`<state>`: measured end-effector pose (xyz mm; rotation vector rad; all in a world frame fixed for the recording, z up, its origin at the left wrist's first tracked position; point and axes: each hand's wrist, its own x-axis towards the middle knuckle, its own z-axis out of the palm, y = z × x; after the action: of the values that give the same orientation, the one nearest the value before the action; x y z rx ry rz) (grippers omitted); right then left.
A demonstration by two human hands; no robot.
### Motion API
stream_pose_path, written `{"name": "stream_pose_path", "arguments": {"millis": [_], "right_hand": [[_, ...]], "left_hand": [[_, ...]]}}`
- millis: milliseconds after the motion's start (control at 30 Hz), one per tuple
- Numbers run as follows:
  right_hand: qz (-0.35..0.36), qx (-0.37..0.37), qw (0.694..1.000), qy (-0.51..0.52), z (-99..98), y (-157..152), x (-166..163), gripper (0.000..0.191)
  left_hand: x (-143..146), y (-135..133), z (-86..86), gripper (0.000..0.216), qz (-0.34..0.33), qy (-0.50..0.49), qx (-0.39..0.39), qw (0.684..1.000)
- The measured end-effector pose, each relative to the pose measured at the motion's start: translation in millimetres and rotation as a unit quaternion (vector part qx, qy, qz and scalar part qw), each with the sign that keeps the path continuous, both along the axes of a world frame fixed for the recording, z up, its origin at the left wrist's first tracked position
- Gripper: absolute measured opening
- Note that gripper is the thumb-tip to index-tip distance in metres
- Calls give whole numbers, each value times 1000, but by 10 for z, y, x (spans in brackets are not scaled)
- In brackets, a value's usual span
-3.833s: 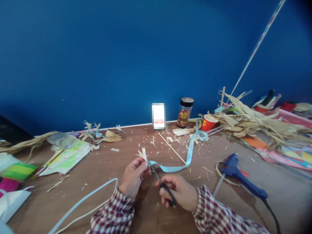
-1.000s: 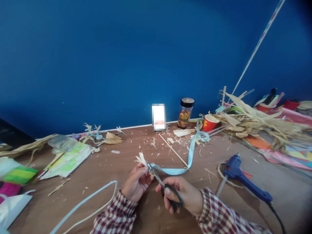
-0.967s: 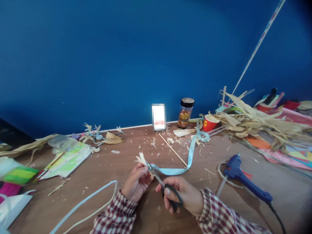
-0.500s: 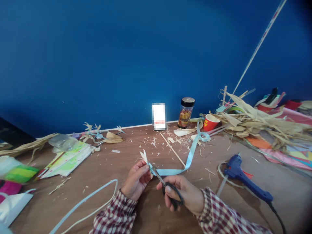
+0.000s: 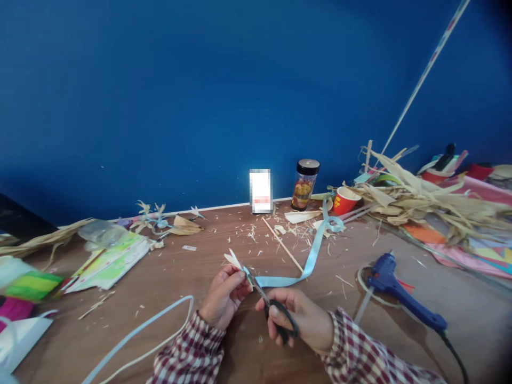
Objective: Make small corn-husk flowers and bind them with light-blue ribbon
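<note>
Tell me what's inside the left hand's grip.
The left hand pinches a pale flower piece, its pointed tips showing beyond the fingers. Light-blue ribbon shows by the thumb tip. Fingers cover the rest; whether ribbon wraps it is hidden.

Head-worn view, forward and down

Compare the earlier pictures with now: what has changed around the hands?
The pale, pointed, husk-like flower in the left hand leans further left. The sagging stretch of shiny light-blue ribbon near it has become flatter. Nothing was picked up or let go: the left hand still pinches the flower, the right hand still holds the black-handled metal scissors. The blue plastic glue gun and red paper cup stayed put.
</note>
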<state>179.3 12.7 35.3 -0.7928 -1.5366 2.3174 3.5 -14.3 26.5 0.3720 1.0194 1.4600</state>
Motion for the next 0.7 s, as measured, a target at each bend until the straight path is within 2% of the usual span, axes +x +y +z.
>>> {"name": "stream_pose_path", "arguments": {"millis": [333,500,700], "right_hand": [[3,2,1000,7,18,14,14,52],[3,-14,1000,9,41,42,66,54],[11,-13,1000,0,63,73,97,50]], "left_hand": [[-11,-18,16,20,3,-1,-5,1000],[-5,-20,43,22,18,7,-32,999],[-14,-20,45,22,14,4,-23,1000]]}}
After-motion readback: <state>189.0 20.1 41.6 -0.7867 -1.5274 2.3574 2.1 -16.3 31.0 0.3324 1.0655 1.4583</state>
